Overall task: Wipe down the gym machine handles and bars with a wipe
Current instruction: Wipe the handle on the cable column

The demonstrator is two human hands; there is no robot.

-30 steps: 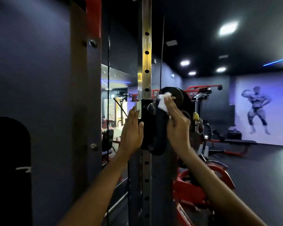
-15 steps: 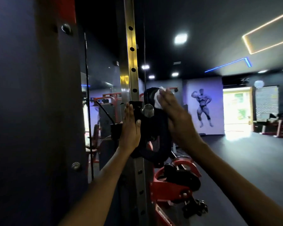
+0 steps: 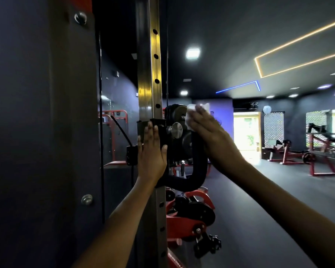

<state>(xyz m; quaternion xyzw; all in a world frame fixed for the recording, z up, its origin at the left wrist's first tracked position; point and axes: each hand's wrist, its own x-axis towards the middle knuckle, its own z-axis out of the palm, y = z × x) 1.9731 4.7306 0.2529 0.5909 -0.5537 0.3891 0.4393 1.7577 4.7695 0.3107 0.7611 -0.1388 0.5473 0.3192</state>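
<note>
Wiping under way on a cable machine's black padded handle (image 3: 190, 178)

Right hand (image 3: 207, 130) presses a white wipe (image 3: 190, 118) against the handle's top; left hand (image 3: 152, 151) rests flat on the perforated steel upright (image 3: 150, 74), seemingly unwiped.

A white wipe (image 3: 190, 118), crumpled, lies against the upper right side of the machine's black pulley housing (image 3: 179, 132), its top corners sticking up above the fingers that cover it. Below the housing a black padded handle (image 3: 190, 182) curves down and round in a U, joined to the black carriage (image 3: 159, 132) that sits on the upright steel bar (image 3: 150, 74), a shiny post with a column of round holes.
</note>
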